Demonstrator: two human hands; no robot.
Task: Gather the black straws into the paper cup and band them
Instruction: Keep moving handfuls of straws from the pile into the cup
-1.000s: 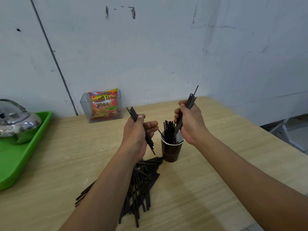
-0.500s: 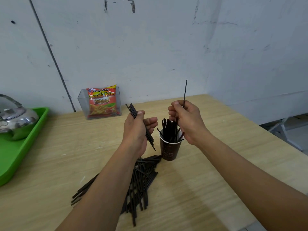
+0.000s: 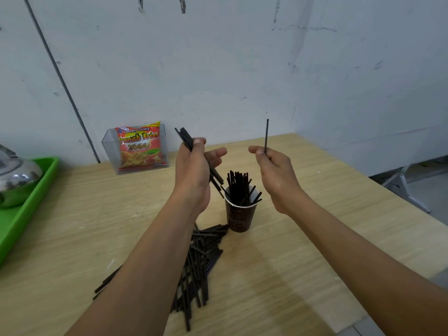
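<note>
Gathering is midway, I judge: loose straws lie on the worktop. My left hand holds a bundle, fingers clamped on it. The paper cup stands part-filled between my hands. My right hand pinches a single straw upright. Next it needs lowering into the cup.

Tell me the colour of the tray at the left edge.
The tray is plain bright green, shown best in the head view.
</note>
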